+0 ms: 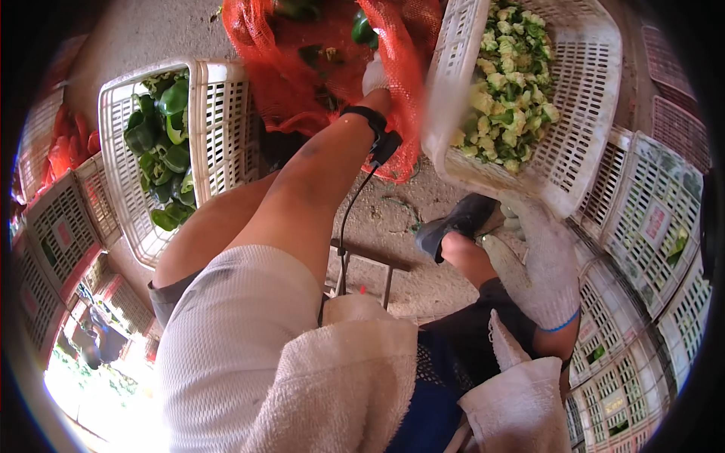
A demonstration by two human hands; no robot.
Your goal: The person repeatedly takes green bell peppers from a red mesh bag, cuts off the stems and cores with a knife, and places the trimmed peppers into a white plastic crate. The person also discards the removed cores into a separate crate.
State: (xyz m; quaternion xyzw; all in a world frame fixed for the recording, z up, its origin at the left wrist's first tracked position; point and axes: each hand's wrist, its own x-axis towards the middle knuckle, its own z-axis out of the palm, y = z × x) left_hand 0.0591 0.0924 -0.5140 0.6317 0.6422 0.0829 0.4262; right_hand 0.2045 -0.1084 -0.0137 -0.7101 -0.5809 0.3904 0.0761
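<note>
My left hand point(376, 76), in a white knit glove, reaches into a red mesh bag point(405, 102). Its fingertips are at a green bell pepper point(363, 29); the mesh partly hides them, so its grip is unclear. More green peppers lie in the bag. In a white glove too, my right hand point(541, 260) is at the lower edge of a tilted white plastic crate point(583, 73), thumb apart from its curled fingers; whether it grips the edge is unclear. This crate holds pale yellow-green vegetable pieces point(510, 102), possibly pepper cores. At left, cut green peppers point(170, 153) fill another white crate point(221, 113).
A black strap with a small device and cable point(345, 221) is on my left forearm. My shod foot point(459, 223) rests on the floor near a low metal frame point(391, 277). More plastic crates stand right point(645, 198) and left point(62, 221); red peppers point(68, 141) lie far left.
</note>
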